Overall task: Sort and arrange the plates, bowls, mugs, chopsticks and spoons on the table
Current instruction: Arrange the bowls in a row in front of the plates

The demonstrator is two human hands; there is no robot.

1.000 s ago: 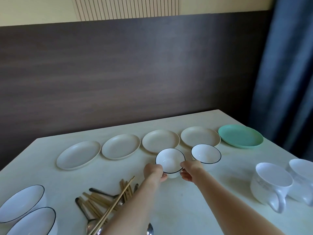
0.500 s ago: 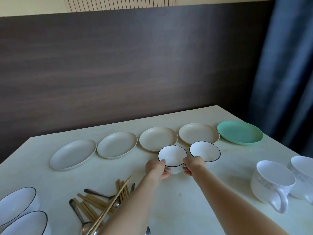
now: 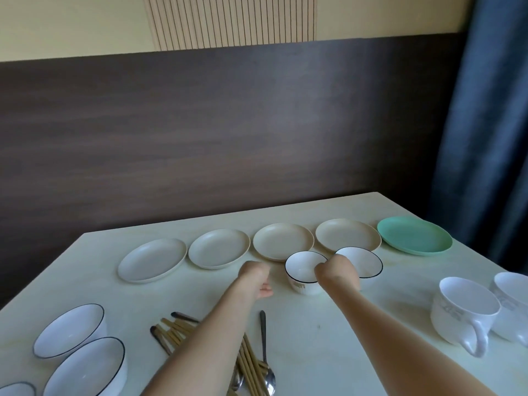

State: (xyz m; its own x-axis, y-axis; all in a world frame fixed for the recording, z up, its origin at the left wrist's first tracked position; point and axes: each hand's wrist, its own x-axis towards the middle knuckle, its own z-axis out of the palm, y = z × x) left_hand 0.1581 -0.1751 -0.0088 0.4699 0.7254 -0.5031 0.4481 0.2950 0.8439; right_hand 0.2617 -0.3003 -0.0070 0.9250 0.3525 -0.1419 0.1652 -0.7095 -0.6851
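Flanking the small bowl [image 3: 303,270]: plates [image 3: 283,241] behind (chopsticks [image 3: 251,364] nearer).

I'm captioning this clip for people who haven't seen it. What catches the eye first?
A row of five plates along the far side of the table, the mint-green plate at its right end standing out. In front of the row, the right hand is at a small black-rimmed bowl. The left hand hangs just left of it, touching nothing.

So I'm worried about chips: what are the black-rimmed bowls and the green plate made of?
The black-rimmed bowls look like glazed white ceramic: glossy, with a thin painted rim line. The green plate looks matte and thin-edged, probably plastic or melamine, though the picture can't confirm it.
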